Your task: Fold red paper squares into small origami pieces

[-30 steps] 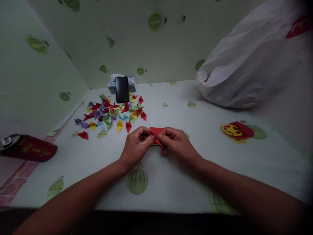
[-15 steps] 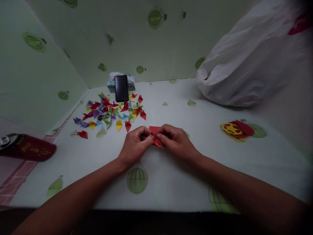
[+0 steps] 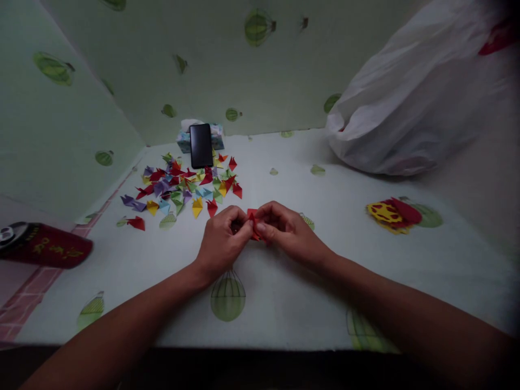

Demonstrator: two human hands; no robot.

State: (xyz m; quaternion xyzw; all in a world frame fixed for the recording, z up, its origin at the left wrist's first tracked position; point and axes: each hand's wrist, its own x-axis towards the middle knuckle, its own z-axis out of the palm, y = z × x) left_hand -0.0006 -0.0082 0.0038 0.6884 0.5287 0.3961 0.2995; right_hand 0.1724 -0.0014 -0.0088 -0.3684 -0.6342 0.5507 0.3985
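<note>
A small piece of folded red origami paper (image 3: pixel 252 215) is held just above the table between both hands. My left hand (image 3: pixel 226 234) pinches its left side with thumb and forefinger. On the right side, my right hand (image 3: pixel 284 227) grips it the same way, thumb in front. Fingers hide much of the paper, so its exact folds cannot be made out. Beyond the left hand lies a spread of small paper cranes (image 3: pixel 177 187) in red, purple, yellow, green and blue.
A black phone (image 3: pixel 201 146) leans against a tissue box (image 3: pixel 183 142) behind the cranes. A red can (image 3: pixel 49 245) is at the left edge. On the right are a yellow and red paper pile (image 3: pixel 392 214) and a large white plastic bag (image 3: pixel 398 108). Walls rise at back and left.
My right hand has shifted slightly up and left, closer to my left hand. The red paper has turned and shows less of its surface between the fingers.
</note>
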